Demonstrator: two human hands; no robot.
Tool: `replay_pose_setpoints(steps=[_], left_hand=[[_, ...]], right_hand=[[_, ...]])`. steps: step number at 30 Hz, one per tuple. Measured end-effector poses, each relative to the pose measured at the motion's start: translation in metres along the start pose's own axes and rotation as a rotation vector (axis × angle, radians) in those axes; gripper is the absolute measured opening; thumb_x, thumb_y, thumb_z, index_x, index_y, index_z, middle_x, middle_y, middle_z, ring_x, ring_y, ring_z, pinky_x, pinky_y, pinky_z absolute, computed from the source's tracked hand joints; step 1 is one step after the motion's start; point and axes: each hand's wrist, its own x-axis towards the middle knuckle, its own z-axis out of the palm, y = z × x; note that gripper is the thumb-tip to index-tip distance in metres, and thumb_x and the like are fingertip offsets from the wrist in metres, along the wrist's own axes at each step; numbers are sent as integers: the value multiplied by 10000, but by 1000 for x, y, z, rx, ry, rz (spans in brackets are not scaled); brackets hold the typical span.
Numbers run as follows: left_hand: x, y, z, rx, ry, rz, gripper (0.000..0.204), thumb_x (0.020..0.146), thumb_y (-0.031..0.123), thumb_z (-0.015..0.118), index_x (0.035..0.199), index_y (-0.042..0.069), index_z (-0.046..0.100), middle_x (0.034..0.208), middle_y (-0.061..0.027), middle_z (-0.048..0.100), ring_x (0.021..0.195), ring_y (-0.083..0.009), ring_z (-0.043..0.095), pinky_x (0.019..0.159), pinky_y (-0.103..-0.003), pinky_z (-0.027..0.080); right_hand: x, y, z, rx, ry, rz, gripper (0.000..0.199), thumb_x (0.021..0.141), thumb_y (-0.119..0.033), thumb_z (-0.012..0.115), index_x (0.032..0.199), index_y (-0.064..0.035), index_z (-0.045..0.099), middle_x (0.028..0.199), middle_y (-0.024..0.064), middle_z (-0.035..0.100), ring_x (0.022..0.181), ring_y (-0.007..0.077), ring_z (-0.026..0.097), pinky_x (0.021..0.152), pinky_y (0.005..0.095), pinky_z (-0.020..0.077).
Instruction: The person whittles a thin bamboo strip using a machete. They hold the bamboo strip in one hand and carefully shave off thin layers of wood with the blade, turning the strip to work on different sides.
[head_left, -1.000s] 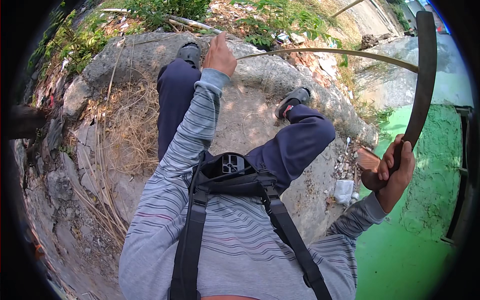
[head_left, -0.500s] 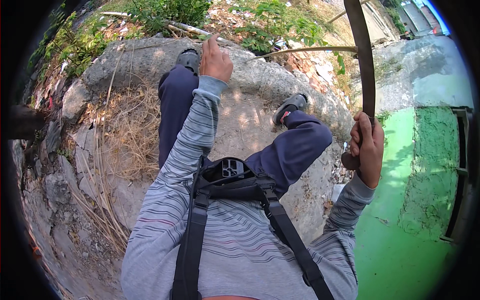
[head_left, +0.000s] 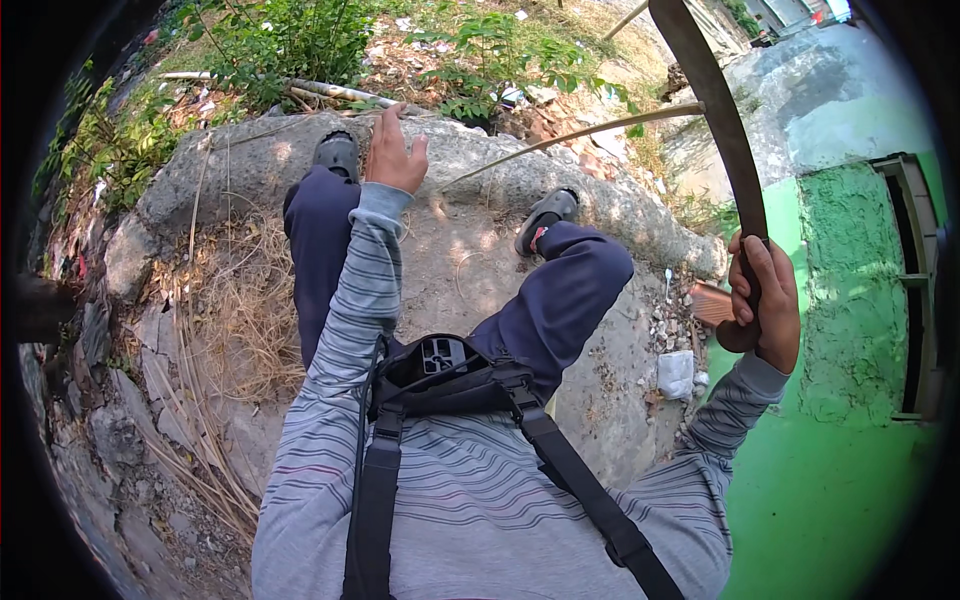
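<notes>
A machete with a long dark blade (head_left: 728, 130) rises from my right hand (head_left: 775, 300), whose fingers are wrapped round its handle (head_left: 737, 337). The blade tilts, with its upper end leaning left. A thin pale strip of wood or bamboo (head_left: 580, 133) reaches across the air, its thicker right end meeting the blade's edge. Its narrow left end hangs just right of my left hand (head_left: 396, 155). That hand is raised over the rock edge near my foot, its fingers stretched upward and the thumb apart. No object shows in it, though its palm side is partly hidden.
A rough stone ledge (head_left: 480, 158) runs beyond my feet, with green plants (head_left: 300, 50) and a pale pole (head_left: 335, 90) behind it. Dry fibres (head_left: 250, 330) lie at left. A green wall (head_left: 850, 310) stands close on the right, near a white package (head_left: 676, 374).
My right hand has moved outward to the right with the machete, whose blade leans further left. The strip slants more, its left end lower. The whole view has shifted slightly.
</notes>
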Motion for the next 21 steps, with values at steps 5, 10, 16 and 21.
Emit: replay_pose_setpoints(steps=[5,10,16,21], left_hand=[[-3,2,-2,-81,0,-26,587,868,140,684,1385,-10,450,1300,-266,549,1213,-435,551,1057,-467,443],[-3,-2,2,12,-3,2,575,892,137,708,1391,-4,459,1335,-234,554,1189,-365,602,1030,-418,505],[-2,-7,7,-1,15,23,569,892,134,709,1386,-4,463,1345,-218,555,1199,-354,600,1019,-403,516],[0,-2,7,4,-7,-6,599,891,157,717,1406,7,451,1360,-216,548,1190,-347,611,1013,-417,512]], right_hand=[[-12,15,-15,-50,-102,78,293,1081,-308,513,1068,-20,564,654,-23,437,434,31,356,393,195,291],[1,48,18,-6,-82,98,288,1084,-305,513,1061,-23,562,667,-20,447,439,30,360,389,200,299],[14,67,41,93,-54,-14,292,1088,-310,504,1043,-26,556,660,-14,445,430,41,363,382,208,292],[-8,24,9,140,199,-113,345,1077,-366,508,1079,-24,545,659,-10,425,404,38,333,364,211,261]])
